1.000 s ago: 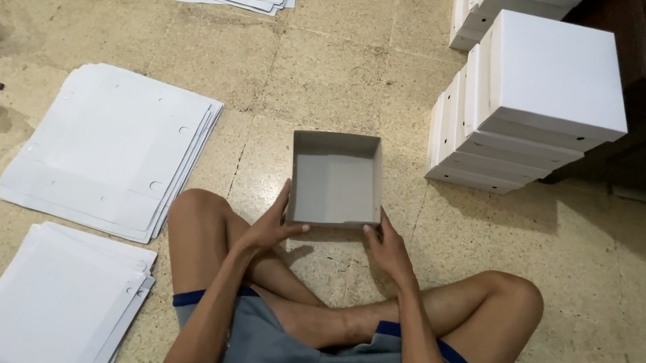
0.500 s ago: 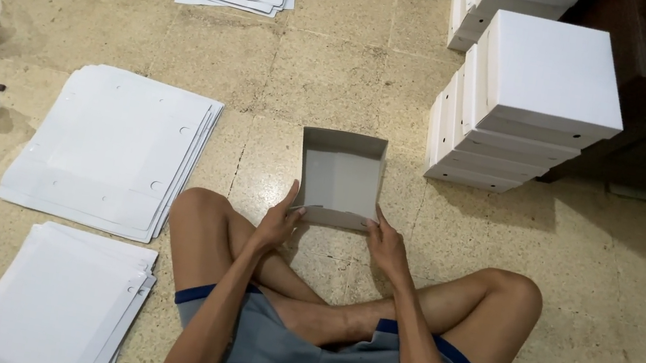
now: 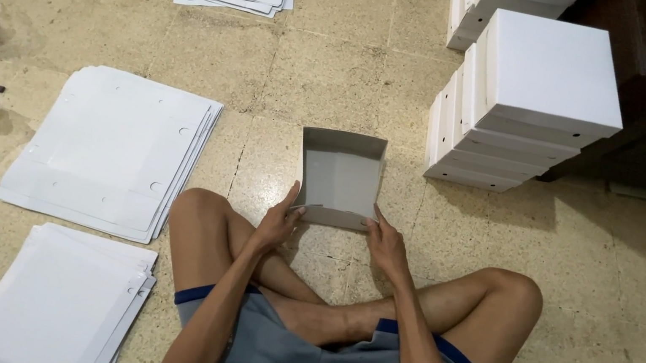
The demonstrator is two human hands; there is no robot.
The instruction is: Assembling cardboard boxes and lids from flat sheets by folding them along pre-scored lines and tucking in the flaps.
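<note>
Half-folded white cardboard box [image 3: 339, 177] on the floor [image 3: 340, 65] before the crossed legs, now tipped further toward the person than a second ago. Left hand [image 3: 280, 222] and right hand [image 3: 387, 242] pinching its near corners, shaping the front wall. Finished boxes [image 3: 526, 109] stacked just beside.

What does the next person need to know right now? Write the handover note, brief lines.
Left hand: grips the near left corner of the open grey cardboard box.
Right hand: grips its near right corner.
Box: on the tiled floor before the crossed legs, walls up, near flap not tucked flat.
Done: stacked white finished boxes at right.
Left: piles of flat white card blanks at left, apparently unfolded.
</note>
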